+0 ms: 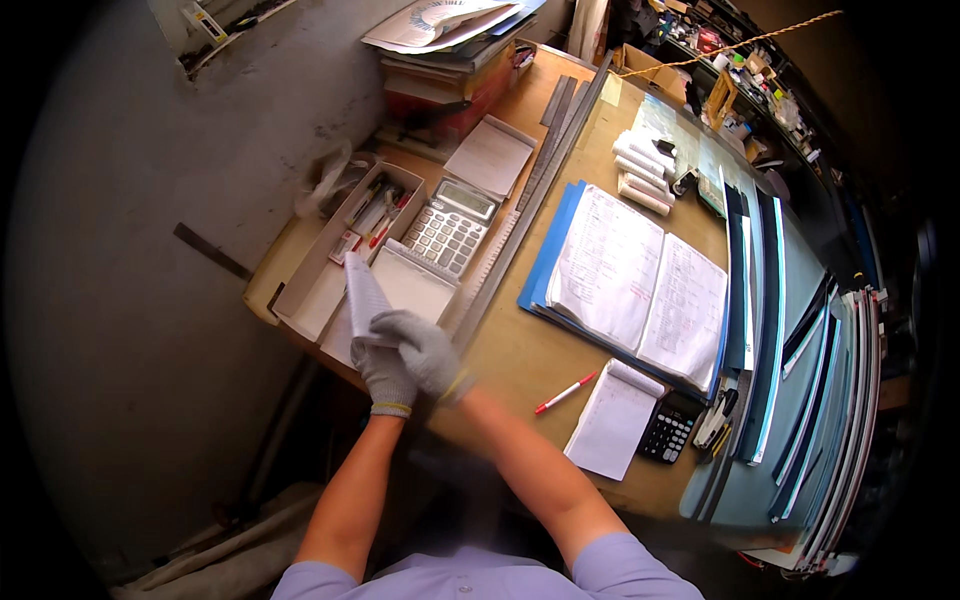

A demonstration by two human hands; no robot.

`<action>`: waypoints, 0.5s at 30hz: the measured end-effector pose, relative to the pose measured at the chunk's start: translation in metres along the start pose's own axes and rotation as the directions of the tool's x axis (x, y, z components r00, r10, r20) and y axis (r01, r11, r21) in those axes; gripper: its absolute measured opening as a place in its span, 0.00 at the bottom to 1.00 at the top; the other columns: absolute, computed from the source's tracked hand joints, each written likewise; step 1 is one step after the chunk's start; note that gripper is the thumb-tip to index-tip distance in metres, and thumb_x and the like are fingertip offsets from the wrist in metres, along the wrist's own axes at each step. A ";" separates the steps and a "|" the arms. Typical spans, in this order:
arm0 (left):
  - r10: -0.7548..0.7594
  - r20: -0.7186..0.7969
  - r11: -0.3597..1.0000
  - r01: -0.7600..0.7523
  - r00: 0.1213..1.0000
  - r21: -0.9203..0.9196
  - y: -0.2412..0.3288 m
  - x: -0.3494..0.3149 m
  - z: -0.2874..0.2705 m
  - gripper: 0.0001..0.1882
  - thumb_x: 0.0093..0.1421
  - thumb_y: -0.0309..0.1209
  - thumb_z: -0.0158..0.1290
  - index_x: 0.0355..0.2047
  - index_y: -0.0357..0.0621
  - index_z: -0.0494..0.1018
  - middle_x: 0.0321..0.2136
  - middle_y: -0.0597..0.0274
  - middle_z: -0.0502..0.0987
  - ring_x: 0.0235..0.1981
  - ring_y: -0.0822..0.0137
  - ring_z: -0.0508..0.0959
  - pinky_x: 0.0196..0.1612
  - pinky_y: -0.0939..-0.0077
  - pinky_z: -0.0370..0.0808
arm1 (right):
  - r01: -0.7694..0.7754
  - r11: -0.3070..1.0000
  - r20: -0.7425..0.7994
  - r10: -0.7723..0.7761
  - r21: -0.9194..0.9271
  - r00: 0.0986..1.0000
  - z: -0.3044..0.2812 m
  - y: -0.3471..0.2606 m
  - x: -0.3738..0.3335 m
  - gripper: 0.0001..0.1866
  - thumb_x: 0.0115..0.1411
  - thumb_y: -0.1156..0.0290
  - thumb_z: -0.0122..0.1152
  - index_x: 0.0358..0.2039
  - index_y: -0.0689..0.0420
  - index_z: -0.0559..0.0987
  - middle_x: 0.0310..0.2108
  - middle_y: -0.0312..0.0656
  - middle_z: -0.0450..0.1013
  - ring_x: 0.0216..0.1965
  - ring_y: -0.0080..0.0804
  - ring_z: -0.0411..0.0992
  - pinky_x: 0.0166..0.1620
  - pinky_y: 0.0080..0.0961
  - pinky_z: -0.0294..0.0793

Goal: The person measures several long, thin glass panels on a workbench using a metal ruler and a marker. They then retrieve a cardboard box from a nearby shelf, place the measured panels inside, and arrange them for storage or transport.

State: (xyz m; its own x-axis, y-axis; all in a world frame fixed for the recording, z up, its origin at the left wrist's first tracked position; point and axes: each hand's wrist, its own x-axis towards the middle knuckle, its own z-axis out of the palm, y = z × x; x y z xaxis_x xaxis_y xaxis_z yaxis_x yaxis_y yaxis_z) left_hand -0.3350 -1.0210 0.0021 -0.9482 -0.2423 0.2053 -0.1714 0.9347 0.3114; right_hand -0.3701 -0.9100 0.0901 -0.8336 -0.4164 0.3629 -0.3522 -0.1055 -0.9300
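Both my hands wear grey knitted gloves with yellow cuffs and meet at the table's left front edge. My left hand [384, 382] is closed around the lower end of a white notepad [366, 297] with written lines, held tilted. Across it lies my right hand [424, 352], its fingers bent against the pad's lower part; their tips are partly hidden and a little blurred. Just beyond the hands are a white notepad with a spiral top [412, 287], a large silver calculator [448, 228] and a cardboard box [402, 178] of pens.
On the right lie an open ledger [640, 278] on a blue folder, a red-and-white pen [565, 393], a blank pad [614, 425], a black calculator [670, 428] and a stapler [714, 418]. Long metal rulers [545, 180] cross the table. Stacked books [450, 85] stand at the back.
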 end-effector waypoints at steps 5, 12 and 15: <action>-0.009 -0.284 0.947 -0.083 0.959 -0.312 -0.005 -0.012 -0.009 0.27 0.62 0.39 0.54 0.55 0.32 0.69 0.54 0.40 0.72 0.58 0.39 0.68 0.63 0.47 0.61 | -0.133 0.943 -0.226 0.064 -0.304 0.972 -0.010 0.022 0.001 0.18 0.53 0.82 0.49 0.42 0.61 0.82 0.46 0.54 0.77 0.51 0.49 0.74 0.58 0.39 0.72; -0.105 -0.294 0.884 -0.047 0.950 -0.466 0.003 -0.013 -0.022 0.34 0.60 0.36 0.55 0.63 0.29 0.63 0.61 0.38 0.68 0.64 0.39 0.63 0.68 0.48 0.56 | -0.439 0.667 -0.494 0.120 -0.602 0.861 -0.038 0.051 0.019 0.13 0.61 0.71 0.57 0.45 0.60 0.80 0.37 0.55 0.75 0.41 0.51 0.73 0.50 0.45 0.73; -0.047 -0.247 0.938 -0.043 0.968 -0.345 0.005 -0.011 -0.029 0.39 0.56 0.39 0.60 0.63 0.30 0.63 0.62 0.40 0.67 0.64 0.40 0.63 0.68 0.49 0.56 | -0.568 0.815 -0.406 0.483 -0.114 0.775 -0.034 0.038 0.022 0.15 0.63 0.67 0.57 0.46 0.62 0.80 0.39 0.55 0.75 0.42 0.49 0.74 0.49 0.40 0.74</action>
State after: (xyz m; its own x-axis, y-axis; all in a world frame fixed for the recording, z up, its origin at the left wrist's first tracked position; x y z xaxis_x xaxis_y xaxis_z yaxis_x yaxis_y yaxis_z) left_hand -0.3177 -1.0215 0.0280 -0.8438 -0.3423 0.4133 -0.0277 0.7970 0.6034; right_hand -0.4161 -0.8922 0.0647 -0.9895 -0.0068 -0.1442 0.1378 0.2532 -0.9575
